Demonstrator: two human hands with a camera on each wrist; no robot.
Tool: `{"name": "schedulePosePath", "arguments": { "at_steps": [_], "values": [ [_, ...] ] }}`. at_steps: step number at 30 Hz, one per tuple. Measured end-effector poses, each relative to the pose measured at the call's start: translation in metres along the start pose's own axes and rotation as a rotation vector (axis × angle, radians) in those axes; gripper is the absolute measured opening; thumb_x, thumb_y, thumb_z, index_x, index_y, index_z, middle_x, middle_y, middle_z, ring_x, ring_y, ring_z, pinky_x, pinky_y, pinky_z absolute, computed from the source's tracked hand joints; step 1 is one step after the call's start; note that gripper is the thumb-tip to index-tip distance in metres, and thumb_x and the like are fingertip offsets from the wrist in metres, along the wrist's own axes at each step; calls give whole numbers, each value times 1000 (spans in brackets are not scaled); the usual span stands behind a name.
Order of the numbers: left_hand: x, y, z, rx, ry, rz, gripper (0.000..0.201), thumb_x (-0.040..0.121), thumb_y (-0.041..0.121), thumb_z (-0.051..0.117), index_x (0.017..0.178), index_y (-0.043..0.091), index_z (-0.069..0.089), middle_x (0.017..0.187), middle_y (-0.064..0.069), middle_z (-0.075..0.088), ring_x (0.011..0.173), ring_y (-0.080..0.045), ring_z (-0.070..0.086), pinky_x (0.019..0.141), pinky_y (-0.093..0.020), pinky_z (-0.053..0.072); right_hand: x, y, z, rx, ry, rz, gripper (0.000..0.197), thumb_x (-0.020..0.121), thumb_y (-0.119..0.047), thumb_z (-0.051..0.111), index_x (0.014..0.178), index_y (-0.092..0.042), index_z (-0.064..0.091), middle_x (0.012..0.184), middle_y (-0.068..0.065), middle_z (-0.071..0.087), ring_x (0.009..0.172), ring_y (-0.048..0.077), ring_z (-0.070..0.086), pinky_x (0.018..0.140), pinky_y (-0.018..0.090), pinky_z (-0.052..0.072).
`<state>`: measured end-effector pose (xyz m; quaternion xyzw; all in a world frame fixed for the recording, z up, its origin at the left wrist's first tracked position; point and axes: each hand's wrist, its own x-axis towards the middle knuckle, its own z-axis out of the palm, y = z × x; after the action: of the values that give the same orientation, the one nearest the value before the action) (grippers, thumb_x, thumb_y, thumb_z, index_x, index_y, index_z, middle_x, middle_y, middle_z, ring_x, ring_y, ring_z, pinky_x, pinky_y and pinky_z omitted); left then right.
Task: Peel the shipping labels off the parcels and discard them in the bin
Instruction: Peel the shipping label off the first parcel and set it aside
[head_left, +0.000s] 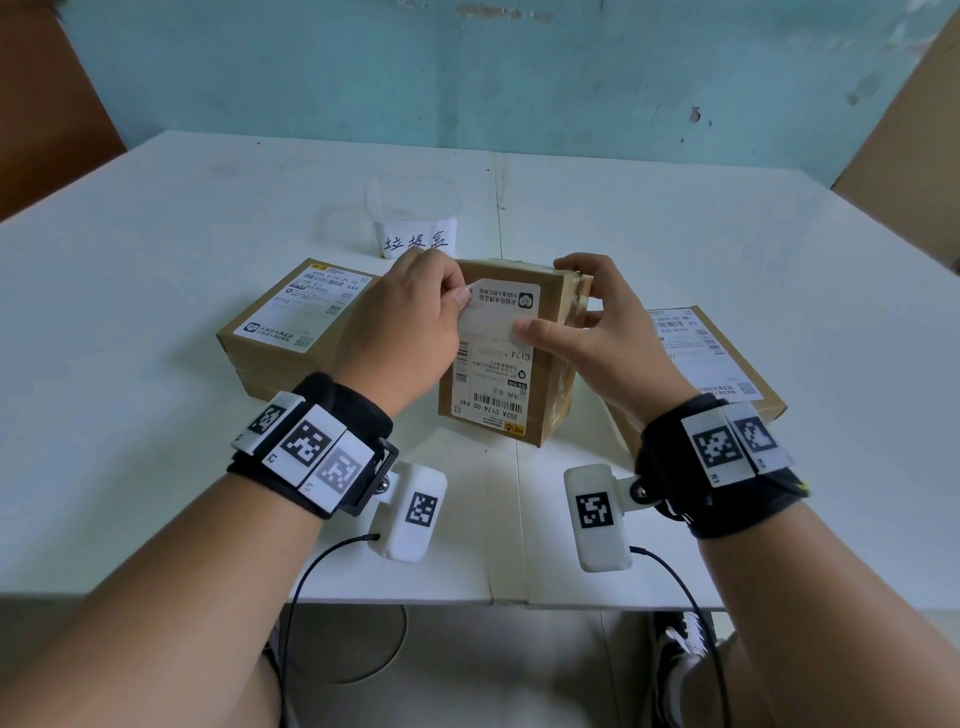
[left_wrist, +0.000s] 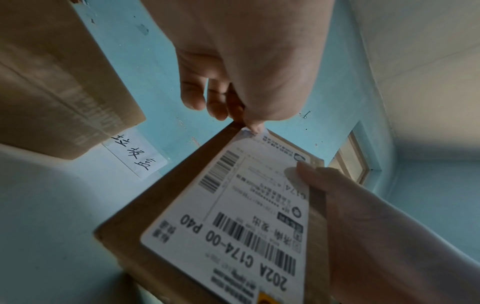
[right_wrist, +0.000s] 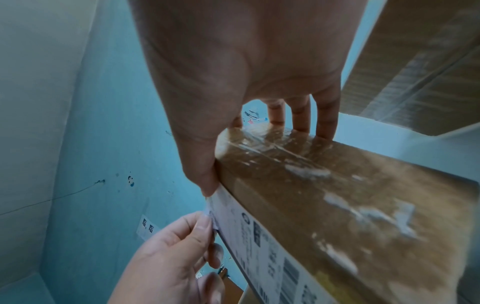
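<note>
Parcels (head_left: 498, 358) on white table (head_left: 156, 291).

Soft, even daylight; wrist views dim, blurred (edges strongly warped).

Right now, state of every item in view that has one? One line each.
middle parcel: tilted up off the table, held
its label: far corner lifted, rest stuck
left hand: pinches the lifted label corner
right hand: grips the middle parcel, thumb pressed on the label
left parcel: flat on the table, label on
right parcel: flat on the table, label on
bin: clear, open-topped, contents hard to tell
</note>
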<state>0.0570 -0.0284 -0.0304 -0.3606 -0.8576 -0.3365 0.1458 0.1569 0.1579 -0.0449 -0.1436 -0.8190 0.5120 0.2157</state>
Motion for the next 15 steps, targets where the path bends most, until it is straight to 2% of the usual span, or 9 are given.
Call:
{"name": "schedulePosePath", "arguments": {
  "at_steps": [9,15],
  "values": [
    [-1,4,-3,28,-7,-6,11,103,24,50,94,18,48,101,1,55,88,-23,54,73,-39,48,1,1,1,-13,23,-10,71,60,-65,86,122,-49,55,125,3,65,109,27,72,92,51,63],
    [-3,3,-3,25,41,-15,11,100,30,55,106,22,50,94,9,57,80,-16,56,64,-30,44,-1,-4,-2,31,22,-4,73,62,-56,88,126,-37,58,120,2,67,103,24,75,89,50,65]
  ]
}}
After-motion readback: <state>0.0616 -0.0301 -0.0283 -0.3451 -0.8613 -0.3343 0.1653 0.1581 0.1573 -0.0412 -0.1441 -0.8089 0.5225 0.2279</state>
